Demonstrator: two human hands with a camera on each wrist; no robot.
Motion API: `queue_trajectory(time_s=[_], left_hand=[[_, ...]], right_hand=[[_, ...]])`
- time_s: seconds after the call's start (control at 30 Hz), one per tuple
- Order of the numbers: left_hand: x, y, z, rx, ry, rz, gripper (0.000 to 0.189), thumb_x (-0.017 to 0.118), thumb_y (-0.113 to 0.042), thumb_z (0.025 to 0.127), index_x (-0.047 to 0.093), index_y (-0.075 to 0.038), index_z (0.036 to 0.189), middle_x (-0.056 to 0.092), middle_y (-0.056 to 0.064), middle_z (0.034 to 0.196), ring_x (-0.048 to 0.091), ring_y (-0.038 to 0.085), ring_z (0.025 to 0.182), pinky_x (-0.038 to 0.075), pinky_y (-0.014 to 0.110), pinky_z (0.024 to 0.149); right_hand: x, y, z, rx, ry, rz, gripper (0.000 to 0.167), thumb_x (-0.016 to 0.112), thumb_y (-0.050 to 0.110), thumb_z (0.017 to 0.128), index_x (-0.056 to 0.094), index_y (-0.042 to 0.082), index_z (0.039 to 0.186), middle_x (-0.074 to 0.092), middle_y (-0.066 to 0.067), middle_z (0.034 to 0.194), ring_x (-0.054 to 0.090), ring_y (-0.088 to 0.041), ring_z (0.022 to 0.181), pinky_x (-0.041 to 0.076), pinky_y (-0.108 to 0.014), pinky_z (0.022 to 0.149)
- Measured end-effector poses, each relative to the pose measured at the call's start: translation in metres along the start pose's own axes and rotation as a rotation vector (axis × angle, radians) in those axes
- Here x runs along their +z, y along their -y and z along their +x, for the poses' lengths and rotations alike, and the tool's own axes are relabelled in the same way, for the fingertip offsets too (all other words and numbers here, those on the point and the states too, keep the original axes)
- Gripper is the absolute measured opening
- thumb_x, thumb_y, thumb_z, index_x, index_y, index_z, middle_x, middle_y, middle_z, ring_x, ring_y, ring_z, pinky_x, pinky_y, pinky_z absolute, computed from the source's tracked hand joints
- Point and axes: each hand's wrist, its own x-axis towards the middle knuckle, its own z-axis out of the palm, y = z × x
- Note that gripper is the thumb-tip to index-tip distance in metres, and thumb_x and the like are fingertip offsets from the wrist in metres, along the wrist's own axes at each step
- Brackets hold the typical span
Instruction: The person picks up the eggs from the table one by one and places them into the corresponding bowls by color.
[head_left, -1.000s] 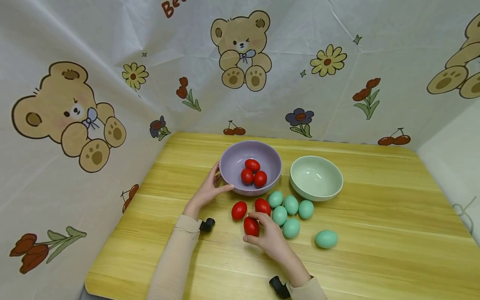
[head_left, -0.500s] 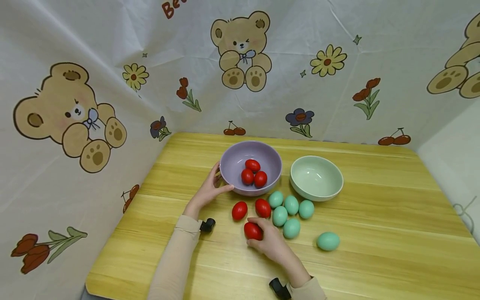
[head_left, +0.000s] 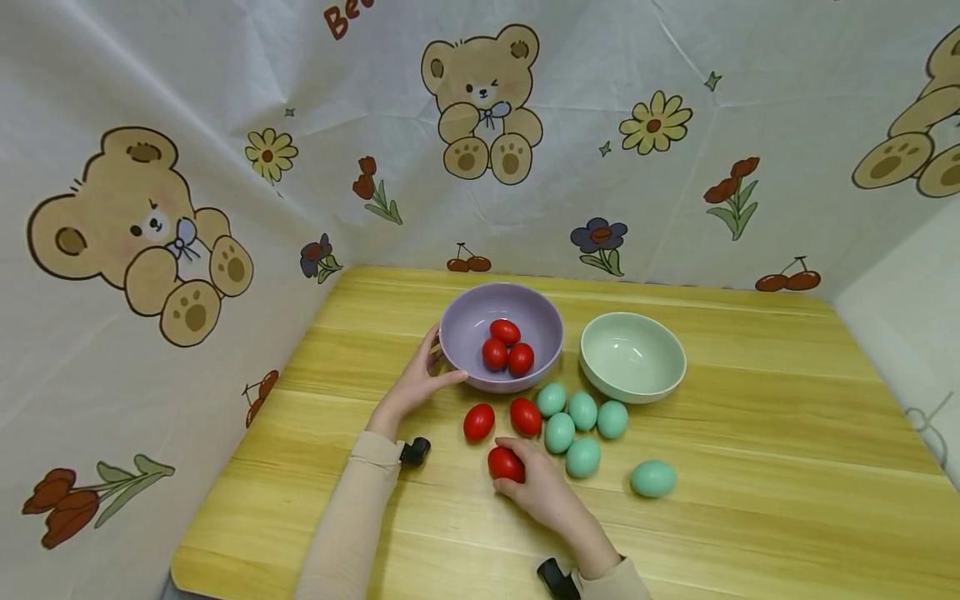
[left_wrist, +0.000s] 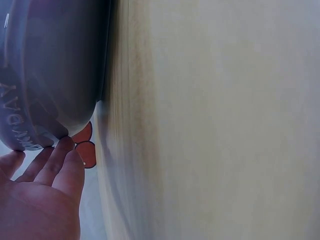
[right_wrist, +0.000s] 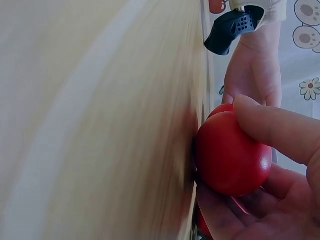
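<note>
Pinching a red egg [right_wrist: 232, 155], your right fingers [right_wrist: 217, 210] may slip on its gloss; left fingers [left_wrist: 70, 172] touch the purple bowl [head_left: 467, 329].

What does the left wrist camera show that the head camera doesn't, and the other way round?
Only the left wrist view shows raised lettering on the outside of the purple bowl. Only the head view shows the right hand holding a red egg, the other red eggs, the green eggs and the pale green bowl. Both show the left hand touching the purple bowl, the wooden table and part of the printed backdrop.
</note>
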Motion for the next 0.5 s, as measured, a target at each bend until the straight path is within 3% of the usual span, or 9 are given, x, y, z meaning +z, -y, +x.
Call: queue_trajectory(time_s=[0.5], left_hand=[[-0.0011, 0.0048, 0.0007, -0.005, 0.005, -0.017, 0.096, 0.072, -0.012, 0.082, 0.004, -0.009, 0.149, 0.013, 0.022, 0.148, 0.021, 0.042, 0.132, 0.021, 0.047, 0.107]], right_hand=[[-0.0061, 0.0073, -0.0038, 0.082, -0.012, -0.008, 0.053, 0.075, 0.013, 0.078, 0.054, 0.005, 0.127, 0.054, -0.017, 0.122, 0.053, -0.032, 0.104, 0.047, -0.047, 0.085]])
